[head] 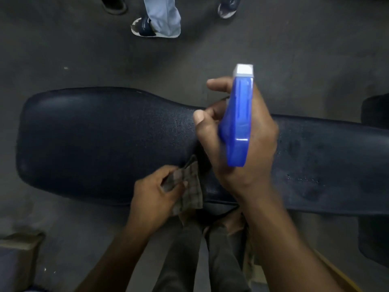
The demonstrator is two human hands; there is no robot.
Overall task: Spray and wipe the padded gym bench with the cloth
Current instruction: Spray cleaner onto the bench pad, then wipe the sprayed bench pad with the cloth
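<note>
A dark padded gym bench [94,140] runs left to right across the view, wide at the left and narrower at the right. Small wet spots show on its right part. My right hand [248,144] is above the bench's middle, gripping a blue spray bottle head [237,123] whose white nozzle points away from me. My left hand [155,194] is at the bench's near edge and holds a crumpled checked cloth [189,186], which hangs over that edge.
Grey floor surrounds the bench. Another person's feet and trouser legs [160,22] stand beyond it at the top. My own legs [202,260] are below the bench. A dark object [374,110] sits at the right edge, a low box [19,256] at bottom left.
</note>
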